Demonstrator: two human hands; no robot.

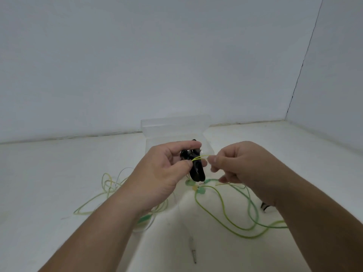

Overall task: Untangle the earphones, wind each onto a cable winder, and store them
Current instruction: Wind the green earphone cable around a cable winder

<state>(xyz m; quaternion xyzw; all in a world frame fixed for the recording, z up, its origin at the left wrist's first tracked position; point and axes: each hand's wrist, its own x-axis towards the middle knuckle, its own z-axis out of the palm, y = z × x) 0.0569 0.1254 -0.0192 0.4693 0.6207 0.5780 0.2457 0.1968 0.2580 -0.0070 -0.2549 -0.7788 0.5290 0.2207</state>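
Both forearms raised over the worktop [59, 173], hands level and near each other, in front of a clear box [174, 124].

Left hand [163, 169]: fingers [186, 144] curled, thumb and index gripping a black cable winder [197, 171], held roughly upright.

Right hand [241, 169]: thumb and forefinger pinch the yellow-green earphone cable [201, 157] just beside the winder; other fingers loosely curled. The strand crosses the winder's waist.

Remaining cable lies in loose loops on the worktop beneath both hands. Jack plug [193, 252] lies between the forearms.
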